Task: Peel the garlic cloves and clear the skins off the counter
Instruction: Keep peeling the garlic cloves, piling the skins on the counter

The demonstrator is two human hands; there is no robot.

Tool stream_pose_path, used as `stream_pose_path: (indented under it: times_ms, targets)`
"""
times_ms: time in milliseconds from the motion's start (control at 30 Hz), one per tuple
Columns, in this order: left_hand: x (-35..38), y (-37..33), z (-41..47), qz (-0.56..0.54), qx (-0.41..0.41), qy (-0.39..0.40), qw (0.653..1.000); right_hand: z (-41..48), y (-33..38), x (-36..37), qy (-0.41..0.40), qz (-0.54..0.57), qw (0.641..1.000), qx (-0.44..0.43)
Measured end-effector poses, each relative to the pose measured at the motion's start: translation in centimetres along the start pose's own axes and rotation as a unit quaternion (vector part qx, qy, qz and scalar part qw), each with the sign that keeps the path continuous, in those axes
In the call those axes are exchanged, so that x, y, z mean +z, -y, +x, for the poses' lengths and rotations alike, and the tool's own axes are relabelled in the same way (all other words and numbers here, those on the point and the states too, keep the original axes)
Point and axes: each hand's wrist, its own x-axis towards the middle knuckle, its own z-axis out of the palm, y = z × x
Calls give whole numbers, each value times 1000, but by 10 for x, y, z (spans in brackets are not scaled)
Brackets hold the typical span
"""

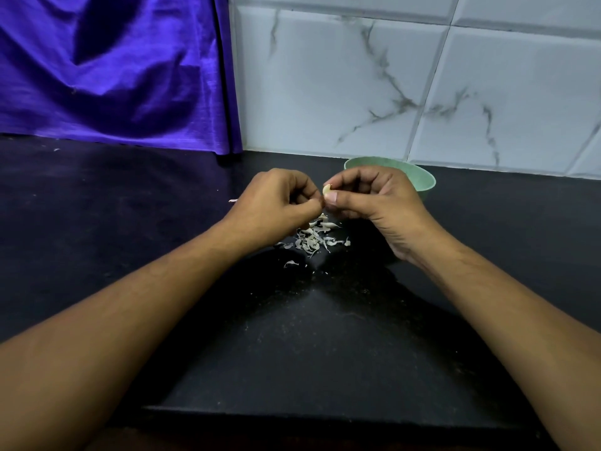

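Pinching a pale garlic clove (pixel 326 189) between thumb and forefinger, the right hand (pixel 374 203) hovers above the dark surface (pixel 292 336), toward its back edge and about midway between its left and right edges. Its fingers (pixel 331 197) are curled in, with the thumb tip pressed against the clove's lower side and the forefinger arched over the top. The left hand (pixel 276 203) meets it from the other side. Its fingers are curled too, and its thumb and forefinger close together right at the clove's near end, touching the right thumb. Whether a strip of skin sits between those left fingertips is too small to tell.

Directly below the two hands, a loose heap of whitish garlic skins (pixel 313 239) lies on the surface, with a few stray flakes a little nearer the front edge. One lone flake (pixel 233 200) lies just left of the left hand.

A green bowl (pixel 419 177) stands near the back edge, behind the right hand, which hides much of it; its contents cannot be seen. A white marbled tile wall (pixel 357 86) rises from the back edge. A purple cloth (pixel 113 66) hangs down to the surface along the left part of that edge. Both bare forearms reach in from the front corners.
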Motion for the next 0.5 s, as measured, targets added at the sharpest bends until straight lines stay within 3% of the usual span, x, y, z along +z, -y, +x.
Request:
stream_pose_path:
  times_ms: [167, 500]
  targets:
    - [-3, 1, 1, -17, 5, 1, 1000, 0, 4, -4, -3, 51, 998, 26]
    - [-2, -2, 0, -12, 24, 0, 1000, 0, 4, -4, -32, 30, 998, 43]
